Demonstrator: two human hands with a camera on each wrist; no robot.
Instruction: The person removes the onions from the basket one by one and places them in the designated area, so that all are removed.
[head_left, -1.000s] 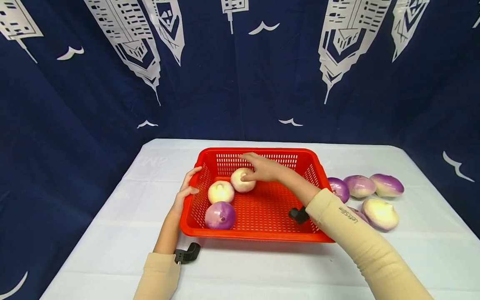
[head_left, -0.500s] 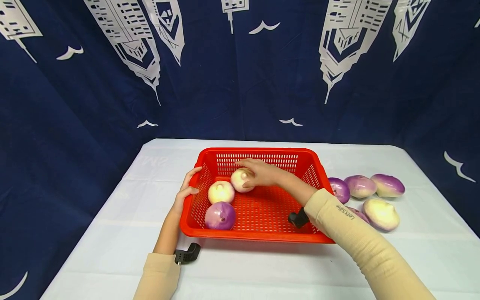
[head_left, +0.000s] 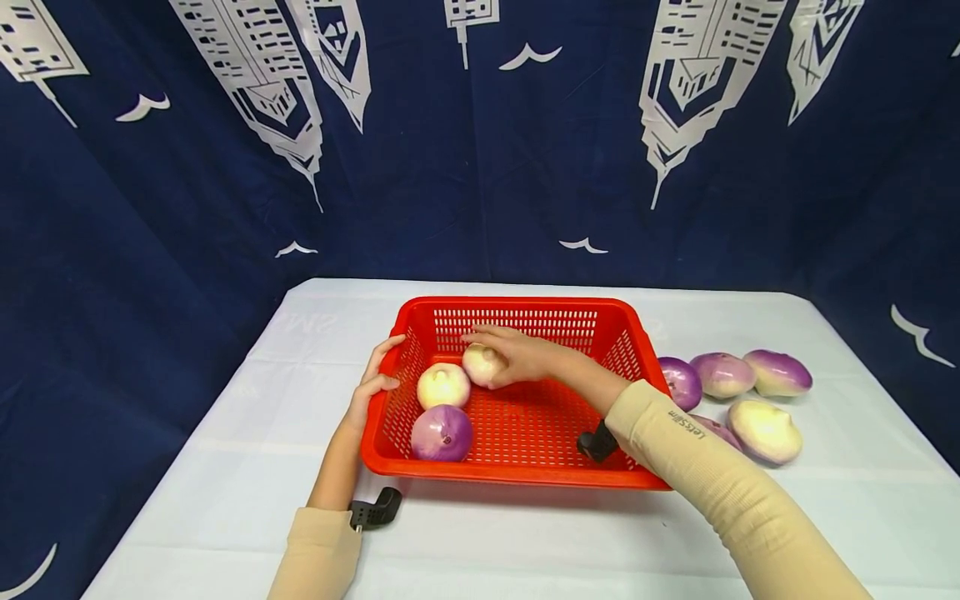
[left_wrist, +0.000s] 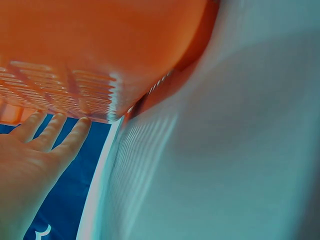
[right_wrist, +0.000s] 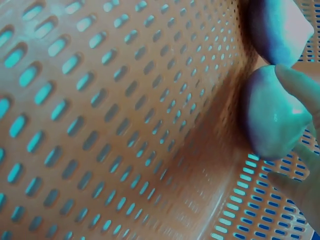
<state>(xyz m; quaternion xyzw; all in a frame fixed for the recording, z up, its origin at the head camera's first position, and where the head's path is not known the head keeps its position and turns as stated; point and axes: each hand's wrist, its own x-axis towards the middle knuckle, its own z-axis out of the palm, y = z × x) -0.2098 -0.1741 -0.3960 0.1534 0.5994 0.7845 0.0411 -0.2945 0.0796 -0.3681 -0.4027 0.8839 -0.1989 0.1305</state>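
In the head view, a red plastic basket [head_left: 517,473] with slotted walls holds purple-and-white turnips. My left hand [head_left: 366,390] grips its left rim, a finger and the thumb over the edge; the left wrist view shows several fingers of this left hand [left_wrist: 45,155] against the slotted wall. My right hand [head_left: 521,357] reaches into the basket and holds a turnip [head_left: 481,364] near the back. In the right wrist view its fingers lie around that turnip [right_wrist: 270,117], partly hiding it. A pale turnip [head_left: 444,387] and a purple turnip [head_left: 442,432] lie along the left side.
On the white-covered table [head_left: 202,500], several more turnips lie right of the basket, among them a purple one [head_left: 778,372] and a pale one [head_left: 765,431]. My right forearm partly hides others. A dark blue patterned curtain [head_left: 480,183] hangs behind the table.
My right hand has come lower and slightly left, its fingers closing around the back turnip. The left hand has stayed at the rim, and the basket has not visibly moved.
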